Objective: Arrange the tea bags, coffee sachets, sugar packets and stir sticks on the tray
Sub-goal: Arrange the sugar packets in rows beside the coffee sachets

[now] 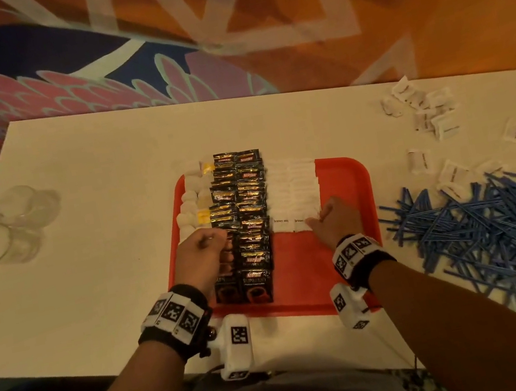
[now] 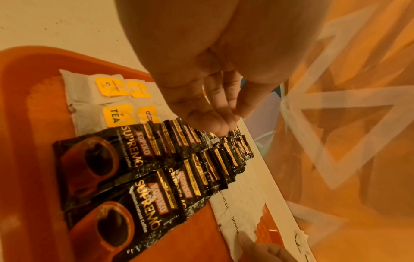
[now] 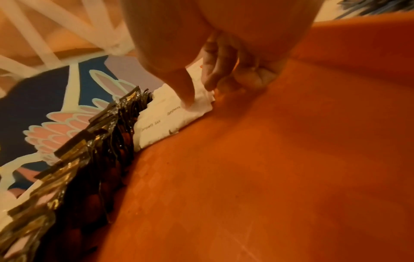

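Observation:
A red tray [image 1: 343,180] lies in the middle of the white table. On it stand a column of tea bags [image 1: 195,199] with yellow tags [image 2: 114,86], two rows of black coffee sachets [image 1: 246,214] [image 2: 156,168], and two rows of white sugar packets [image 1: 293,189]. My left hand [image 1: 204,253] hovers over the near tea bags and coffee rows, its fingers [image 2: 219,109] loosely curled and holding nothing. My right hand [image 1: 326,217] is at the nearest sugar packet [image 3: 170,120], thumb on top and index finger at its right edge [image 3: 201,92]. Blue stir sticks [image 1: 489,223] lie heaped on the table, right of the tray.
Loose sugar packets [image 1: 432,116] are scattered at the table's back right and near the stir sticks. Clear glass cups [image 1: 13,224] lie at the left edge. The tray's right half [image 3: 268,159] is bare. Patterned carpet lies beyond the table.

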`<state>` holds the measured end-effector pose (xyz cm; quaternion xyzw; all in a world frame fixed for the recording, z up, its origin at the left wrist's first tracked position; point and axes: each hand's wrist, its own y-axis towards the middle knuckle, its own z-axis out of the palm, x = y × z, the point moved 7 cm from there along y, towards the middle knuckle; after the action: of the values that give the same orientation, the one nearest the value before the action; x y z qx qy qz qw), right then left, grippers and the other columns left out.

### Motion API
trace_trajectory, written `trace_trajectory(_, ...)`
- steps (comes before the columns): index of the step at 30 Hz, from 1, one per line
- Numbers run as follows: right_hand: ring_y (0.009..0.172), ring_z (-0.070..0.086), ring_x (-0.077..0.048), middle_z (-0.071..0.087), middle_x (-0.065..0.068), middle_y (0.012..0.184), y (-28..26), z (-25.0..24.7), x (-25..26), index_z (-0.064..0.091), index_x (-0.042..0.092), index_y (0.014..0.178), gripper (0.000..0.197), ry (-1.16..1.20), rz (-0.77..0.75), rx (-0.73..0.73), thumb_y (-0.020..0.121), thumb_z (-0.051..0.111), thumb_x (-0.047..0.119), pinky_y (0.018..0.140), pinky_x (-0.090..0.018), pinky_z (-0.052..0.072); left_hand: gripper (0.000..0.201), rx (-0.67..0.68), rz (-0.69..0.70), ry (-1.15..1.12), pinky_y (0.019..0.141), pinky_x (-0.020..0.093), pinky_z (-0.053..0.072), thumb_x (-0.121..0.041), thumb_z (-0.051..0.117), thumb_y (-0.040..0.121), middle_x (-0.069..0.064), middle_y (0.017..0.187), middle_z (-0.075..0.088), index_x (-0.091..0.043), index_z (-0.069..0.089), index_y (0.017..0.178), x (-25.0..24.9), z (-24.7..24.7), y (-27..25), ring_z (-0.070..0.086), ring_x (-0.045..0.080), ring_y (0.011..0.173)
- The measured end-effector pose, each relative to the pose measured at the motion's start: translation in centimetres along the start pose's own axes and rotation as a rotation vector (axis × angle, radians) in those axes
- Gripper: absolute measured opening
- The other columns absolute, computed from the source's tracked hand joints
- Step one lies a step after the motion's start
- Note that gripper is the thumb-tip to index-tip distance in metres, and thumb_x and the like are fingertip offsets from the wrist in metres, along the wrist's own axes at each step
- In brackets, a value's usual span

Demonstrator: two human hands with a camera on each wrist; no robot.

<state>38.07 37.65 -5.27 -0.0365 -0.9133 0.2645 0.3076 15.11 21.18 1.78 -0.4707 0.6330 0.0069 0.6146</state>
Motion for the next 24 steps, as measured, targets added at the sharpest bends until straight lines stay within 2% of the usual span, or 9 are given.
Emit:
trace_trajectory(3, 0.082, 0.054, -0.016, 0.056, 0.002, 0.09, -0.7, 0.2, 2.5, 0.053, 0.02, 0.09, 0.014, -0.091, -0.235, -0.017, 0.089, 0.067, 0.023, 0.067, -0.027, 0.042, 0.01, -0.007, 0.005, 0.004, 0.06, 0.031, 0.05, -0.019, 0.06, 0.098, 0.001, 0.079, 0.07, -0.013, 0.068, 0.096, 0.0, -0.1, 0.2, 0.062, 0.014, 0.065)
trace_trajectory(5, 0.091, 0.054, -0.018, 0.056, -0.001, 0.095, -1.1, 1.2, 4.1, 0.061, 0.017, 0.093, 0.002, -0.175, -0.375, 0.014, 0.092, 0.06, 0.016, 0.074, -0.026, 0.043, 0.01, -0.004, 0.007, 0.009, 0.059, 0.03, 0.05, -0.018, 0.06, 0.098, 0.001, 0.079, 0.07, -0.013, 0.068, 0.096, -0.1, 0.0, 0.3, 0.062, 0.014, 0.065)
trace_trajectory(7, 0.099, 0.053, -0.018, 0.056, -0.002, 0.105, -1.1, 2.4, 4.5, 0.067, 0.017, 0.098, 0.014, -0.233, -0.426, 0.071, 0.094, 0.055, 0.011, 0.08, -0.024, 0.042, 0.009, -0.002, 0.01, 0.015, 0.059, 0.029, 0.05, -0.018, 0.06, 0.098, 0.001, 0.078, 0.07, -0.013, 0.068, 0.097, -0.1, 0.0, 0.3, 0.062, 0.013, 0.064)
trace_trajectory(10, 0.113, 0.048, -0.019, 0.054, -0.001, 0.116, -0.8, 3.2, 3.9, 0.068, 0.022, 0.112, 0.024, -0.268, -0.397, 0.114, 0.094, 0.056, 0.01, 0.094, -0.027, 0.039, 0.009, 0.001, 0.023, 0.025, 0.06, 0.03, 0.051, -0.019, 0.061, 0.098, 0.0, 0.08, 0.071, -0.014, 0.068, 0.097, -0.2, -0.3, 0.3, 0.064, 0.011, 0.063)
trace_trajectory(15, 0.115, 0.043, -0.018, 0.049, 0.003, 0.117, -1.4, 2.7, 3.8, 0.064, 0.027, 0.117, 0.027, -0.285, -0.391, 0.063, 0.094, 0.058, 0.014, 0.092, -0.032, 0.047, 0.008, 0.002, 0.035, 0.05, 0.062, 0.031, 0.051, -0.021, 0.063, 0.097, -0.001, 0.081, 0.071, -0.016, 0.069, 0.095, 0.0, -0.5, 0.5, 0.064, 0.01, 0.063)
trace_trajectory(18, 0.114, 0.043, -0.016, 0.049, 0.004, 0.114, -1.6, 2.1, 3.9, 0.064, 0.027, 0.118, 0.026, -0.254, -0.404, 0.029, 0.094, 0.061, 0.018, 0.089, -0.026, 0.042, 0.008, 0.012, 0.048, 0.076, 0.06, 0.028, 0.05, -0.016, 0.061, 0.098, 0.001, 0.082, 0.07, -0.015, 0.068, 0.095, 0.0, -0.1, 0.4, 0.064, 0.01, 0.064)
trace_trajectory(21, 0.113, 0.043, -0.015, 0.051, 0.004, 0.111, -2.1, 2.6, 4.2, 0.066, 0.026, 0.119, 0.028, -0.246, -0.479, 0.072, 0.096, 0.056, 0.015, 0.088, -0.022, 0.035, 0.01, 0.017, 0.042, 0.08, 0.058, 0.027, 0.051, -0.013, 0.059, 0.098, 0.003, 0.085, 0.071, -0.014, 0.068, 0.094, 0.2, 0.1, 0.4, 0.065, 0.013, 0.066)
trace_trajectory(24, 0.115, 0.042, -0.016, 0.052, 0.003, 0.115, -2.1, 3.5, 4.3, 0.064, 0.028, 0.124, 0.032, -0.307, -0.496, 0.104, 0.098, 0.052, 0.016, 0.095, -0.025, 0.036, 0.008, 0.021, 0.03, 0.08, 0.065, 0.032, 0.057, -0.014, 0.061, 0.097, 0.006, 0.09, 0.072, -0.014, 0.069, 0.096, 0.6, 0.2, 0.3, 0.067, 0.018, 0.072)
